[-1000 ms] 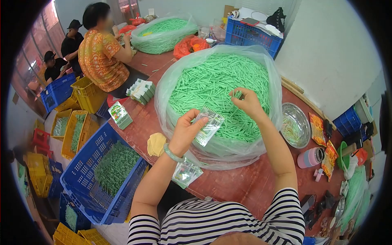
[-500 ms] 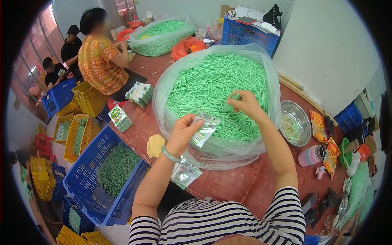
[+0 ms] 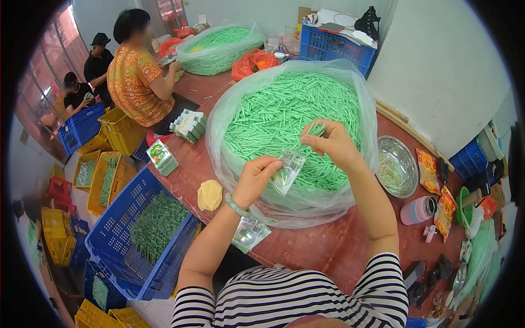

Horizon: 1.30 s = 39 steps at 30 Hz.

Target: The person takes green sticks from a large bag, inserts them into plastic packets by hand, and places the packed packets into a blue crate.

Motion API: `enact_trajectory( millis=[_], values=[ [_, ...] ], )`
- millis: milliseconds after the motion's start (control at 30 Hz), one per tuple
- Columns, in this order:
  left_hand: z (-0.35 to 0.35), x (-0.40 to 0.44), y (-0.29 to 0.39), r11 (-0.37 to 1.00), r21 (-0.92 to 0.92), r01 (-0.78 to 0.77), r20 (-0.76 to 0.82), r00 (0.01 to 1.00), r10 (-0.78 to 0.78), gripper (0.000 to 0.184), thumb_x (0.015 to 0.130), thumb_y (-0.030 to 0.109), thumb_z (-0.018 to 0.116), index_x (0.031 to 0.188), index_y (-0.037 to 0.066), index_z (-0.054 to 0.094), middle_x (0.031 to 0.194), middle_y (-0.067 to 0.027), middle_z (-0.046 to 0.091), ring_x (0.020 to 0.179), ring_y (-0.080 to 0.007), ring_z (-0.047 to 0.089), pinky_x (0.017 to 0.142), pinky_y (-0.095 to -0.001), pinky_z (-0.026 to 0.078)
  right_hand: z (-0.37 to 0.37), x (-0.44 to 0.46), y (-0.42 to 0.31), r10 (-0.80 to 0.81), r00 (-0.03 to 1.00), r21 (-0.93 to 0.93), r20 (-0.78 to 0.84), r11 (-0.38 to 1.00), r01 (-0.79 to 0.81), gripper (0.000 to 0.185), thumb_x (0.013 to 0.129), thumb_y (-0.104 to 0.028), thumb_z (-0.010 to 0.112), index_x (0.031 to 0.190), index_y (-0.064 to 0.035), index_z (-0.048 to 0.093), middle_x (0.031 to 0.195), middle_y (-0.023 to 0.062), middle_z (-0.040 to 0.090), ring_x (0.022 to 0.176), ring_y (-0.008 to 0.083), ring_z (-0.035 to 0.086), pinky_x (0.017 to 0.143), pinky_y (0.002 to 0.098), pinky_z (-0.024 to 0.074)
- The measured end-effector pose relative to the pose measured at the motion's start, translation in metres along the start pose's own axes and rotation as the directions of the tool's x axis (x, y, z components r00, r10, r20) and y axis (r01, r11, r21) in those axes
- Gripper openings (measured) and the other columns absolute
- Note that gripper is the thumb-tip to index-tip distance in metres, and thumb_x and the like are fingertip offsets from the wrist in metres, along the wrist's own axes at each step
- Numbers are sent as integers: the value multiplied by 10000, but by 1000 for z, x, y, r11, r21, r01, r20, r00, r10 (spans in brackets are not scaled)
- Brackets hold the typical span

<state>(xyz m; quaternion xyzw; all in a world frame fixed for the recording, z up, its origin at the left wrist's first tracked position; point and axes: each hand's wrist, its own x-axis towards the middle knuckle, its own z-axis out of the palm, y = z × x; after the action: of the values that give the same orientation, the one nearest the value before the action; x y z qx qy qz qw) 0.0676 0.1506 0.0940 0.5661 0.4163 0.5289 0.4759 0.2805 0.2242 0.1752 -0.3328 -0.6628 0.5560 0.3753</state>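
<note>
The left hand (image 3: 257,177) holds a small, flat, clear plastic packet with white and green print (image 3: 288,169) between thumb and forefinger, the fingers drawn close together on its left edge. A pale green, smooth round bangle (image 3: 238,206) circles the left wrist. The right hand (image 3: 331,143) pinches a small bunch of thin, light green sticks (image 3: 315,129), thumb and fingertips narrow around it. The bunch is just beyond the packet's far edge; the view is too small to be sure whether the two touch.

Both hands are above a large, open, translucent plastic bag (image 3: 369,117), heaped with loose light green sticks (image 3: 290,106), on a reddish-brown tabletop (image 3: 322,246). Right of the bag, a round, shiny metal bowl (image 3: 403,146) holds a few thin sticks, with a pink, cylindrical bottle (image 3: 416,211) near it and two orange, glossy pouches (image 3: 427,170) farther right. Near the left forearm lie a pale yellow, rounded, flat piece (image 3: 209,195) and a second clear printed packet (image 3: 250,235).

At the table's left edge stands a neat stack of white and green printed packets (image 3: 162,157). Below it, a large blue plastic crate (image 3: 112,251) contains a dark green mass. Far left, a person in an orange patterned shirt (image 3: 134,87) is beside the table.
</note>
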Motion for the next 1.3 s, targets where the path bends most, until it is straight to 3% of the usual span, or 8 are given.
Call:
enact_trajectory(
  millis=[300,500,600,800,933,1000,1100,1300],
  values=[
    [13,11,3,992,-111,64,15,998,-62,215,945,124,611,1087,-23,678,918,-11,657,819,-79,558,718,-232,440,12,-1,4,-181,979,-204,94,959,197,129,860,-108,701,964,-43,665,835,-28,633,654,15,511,570,182,411],
    [30,33,10,863,-423,276,165,960,-226,212,979,164,569,1102,13,654,950,15,646,868,-72,568,779,-240,445,-3,-3,-5,25,1000,-261,19,965,-19,149,838,-126,702,957,-42,672,897,18,589,787,73,526,629,228,430],
    [38,41,8,866,-435,245,105,969,-222,202,986,184,558,1084,35,653,953,19,644,867,-70,561,789,-252,441,-7,0,3,-230,973,-431,0,878,207,176,856,-176,700,976,-49,677,939,45,536,811,115,515,649,245,439],
    [46,67,1,870,-476,130,17,990,-139,180,994,199,547,1066,67,645,947,23,643,849,-69,560,769,-254,446,-21,20,24,-396,914,-720,89,609,333,370,898,-304,664,1188,-75,641,1075,104,498,953,181,496,819,312,440],
    [46,87,6,841,-535,83,-41,992,-123,209,999,204,527,1068,49,650,946,12,657,839,-72,565,745,-255,445,-20,22,8,-155,986,-372,-56,920,124,433,907,-270,655,1271,-47,584,1195,128,489,1077,177,482,870,331,433],
    [40,98,2,838,-542,61,-32,995,-93,205,1002,224,531,1083,68,637,980,11,662,872,-81,597,767,-260,477,-16,24,3,-108,973,-271,-206,961,50,429,909,-231,651,1280,-30,571,1167,116,534,1046,161,521,839,318,453],
    [34,104,1,798,-592,111,54,994,-98,188,988,199,558,1109,72,625,1030,-1,669,917,-92,622,794,-265,501,-28,41,7,19,993,-93,-113,995,-29,379,902,-165,644,1250,-23,596,1017,66,612,899,128,576,760,283,474],
    [30,92,9,864,-467,190,99,982,-162,210,924,85,636,1129,38,626,1088,-43,677,942,-115,647,795,-284,531,-25,48,15,-119,968,-4,-222,993,121,314,902,-142,622,1192,-22,640,949,32,654,804,96,563,698,254,457]
  ],
)
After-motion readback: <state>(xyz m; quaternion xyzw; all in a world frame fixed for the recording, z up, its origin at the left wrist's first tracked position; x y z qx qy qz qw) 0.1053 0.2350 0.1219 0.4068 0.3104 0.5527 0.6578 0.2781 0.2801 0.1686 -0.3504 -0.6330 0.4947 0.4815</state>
